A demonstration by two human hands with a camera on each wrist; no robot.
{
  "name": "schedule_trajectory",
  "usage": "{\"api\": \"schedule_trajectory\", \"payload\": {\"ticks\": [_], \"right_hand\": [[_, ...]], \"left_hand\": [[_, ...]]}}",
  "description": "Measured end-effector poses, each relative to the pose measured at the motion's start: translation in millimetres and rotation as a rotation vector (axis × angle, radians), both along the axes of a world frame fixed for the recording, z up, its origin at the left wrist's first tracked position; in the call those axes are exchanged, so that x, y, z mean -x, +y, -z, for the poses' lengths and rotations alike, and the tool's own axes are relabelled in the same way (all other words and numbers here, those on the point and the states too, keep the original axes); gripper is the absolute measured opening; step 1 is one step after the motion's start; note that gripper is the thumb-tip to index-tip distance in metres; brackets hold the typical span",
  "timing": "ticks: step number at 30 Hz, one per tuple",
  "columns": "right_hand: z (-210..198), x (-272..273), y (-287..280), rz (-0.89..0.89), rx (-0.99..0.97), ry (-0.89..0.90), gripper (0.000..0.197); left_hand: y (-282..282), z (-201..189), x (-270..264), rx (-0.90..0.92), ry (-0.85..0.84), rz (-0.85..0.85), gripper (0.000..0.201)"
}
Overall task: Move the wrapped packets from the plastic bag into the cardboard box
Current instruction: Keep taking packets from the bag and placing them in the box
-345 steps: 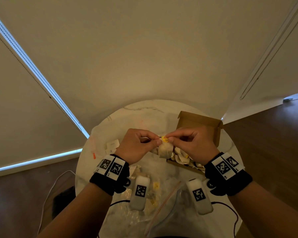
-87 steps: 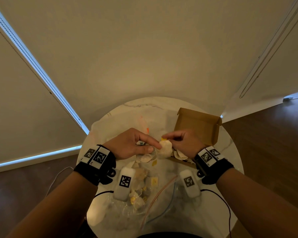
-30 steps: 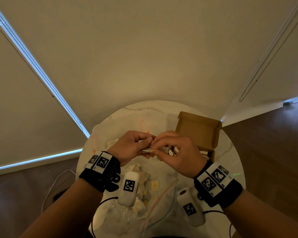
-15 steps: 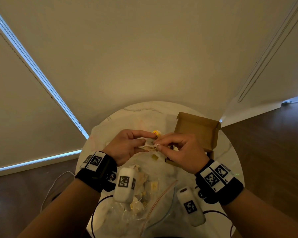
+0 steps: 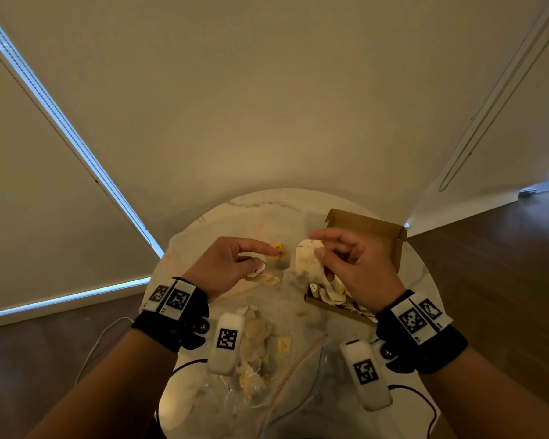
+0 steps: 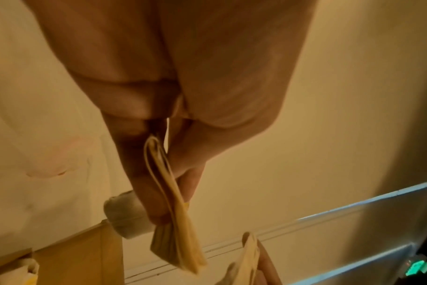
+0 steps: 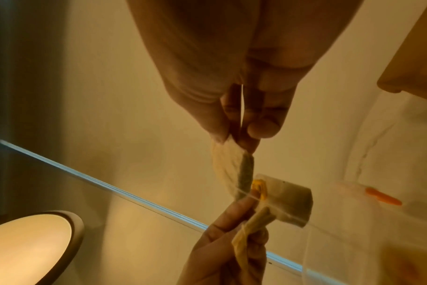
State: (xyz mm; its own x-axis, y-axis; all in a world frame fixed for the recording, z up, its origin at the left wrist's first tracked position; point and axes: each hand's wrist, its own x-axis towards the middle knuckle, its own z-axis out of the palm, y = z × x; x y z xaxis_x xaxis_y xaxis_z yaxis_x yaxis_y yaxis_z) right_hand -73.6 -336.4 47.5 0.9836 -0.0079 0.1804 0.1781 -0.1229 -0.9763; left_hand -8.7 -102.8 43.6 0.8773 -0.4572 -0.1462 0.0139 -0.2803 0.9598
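1. Bag [image 5: 301, 369]: one, clear plastic, at 6 o'clock on the table [image 5: 254, 213], mouth open. Packets [image 5: 254, 340] remain in and about it, heaped; more than four, exact count unclear.
2. Left hand [image 5: 225, 264]: at 10 o'clock from the bag, raised. Forefinger and thumb pinch a small bunch of packets [image 5: 271, 275] with a yellow tag [image 5: 279, 249]; the left wrist view shows folded paper [image 6: 173, 217] held flat between the fingers. Number in the bunch unclear.
3. Right hand [image 5: 355, 267]: at 1 o'clock from the bag, over the box's near end. Fingertips pinch one packet [image 5: 308, 259] by its top edge; it hangs free.
4. Box [image 5: 374, 236]: one, cardboard, at 2 o'clock, lid up. Several packets [image 5: 327, 293] already lie inside, uncounted.
5. Step in hand, as judged: the two hands' packets are apart, the right one ready for transfer.
6. Next move calls for: lowering the right packet into the box and opening the fingers, then the left bunch likewise.
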Motion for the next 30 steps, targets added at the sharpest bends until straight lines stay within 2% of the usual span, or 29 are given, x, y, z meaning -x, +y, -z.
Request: {"api": "schedule_trajectory", "payload": {"ticks": [3, 8, 13, 16, 21, 30], "right_hand": [[2.0, 0.4, -7.3, -0.018, 0.075, 0.041, 0.013], [5.9, -3.5, -14.3, 0.022, 0.195, 0.057, 0.011], [6.6, -8.3, -8.4, 0.007, 0.195, 0.088, 0.015], [9.1, -11.1, -1.6, -0.011, 0.168, 0.11, 0.011], [15.4, -10.5, 3.2, -0.051, 0.175, 0.136, 0.007], [18.1, -11.1, 8.1, -0.067, 0.185, 0.129, 0.009]], "left_hand": [[0.1, -4.6, 0.3, -0.039, -0.069, 0.039, 0.036], [-1.1, -10.4, -0.4, -0.075, -0.127, 0.074, 0.034], [-10.7, -10.8, 6.1, -0.102, -0.2, 0.102, 0.032], [-17.6, -7.7, 8.5, -0.158, -0.249, 0.083, 0.037], [-19.4, -6.3, 10.9, -0.112, -0.197, 0.01, 0.039], [-20.2, -4.0, 12.2, -0.038, -0.156, 0.005, 0.039]]}}
